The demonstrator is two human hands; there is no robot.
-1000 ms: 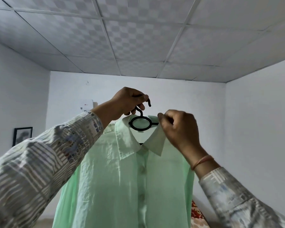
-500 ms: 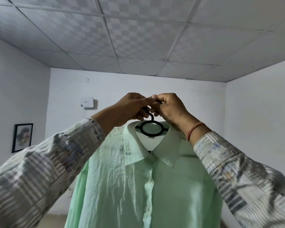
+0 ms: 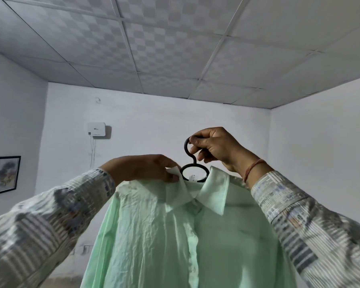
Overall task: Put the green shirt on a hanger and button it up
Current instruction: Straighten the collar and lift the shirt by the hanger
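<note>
The pale green shirt (image 3: 181, 235) hangs in front of me on a black plastic hanger (image 3: 192, 163), held up in the air. Its front placket looks closed down the middle. My right hand (image 3: 214, 146) grips the hanger's hook from the right and carries the weight. My left hand (image 3: 141, 169) pinches the left side of the shirt's collar, just beside the hanger's ring. The hanger's shoulders are hidden inside the shirt.
A white wall box (image 3: 96, 129) with a cable hangs on the far wall. A framed picture (image 3: 5, 175) is on the left wall. A tiled ceiling is overhead.
My right hand took over the hook from my left hand. My left hand dropped to the collar's left side. The shirt shifted right and lower in view.
</note>
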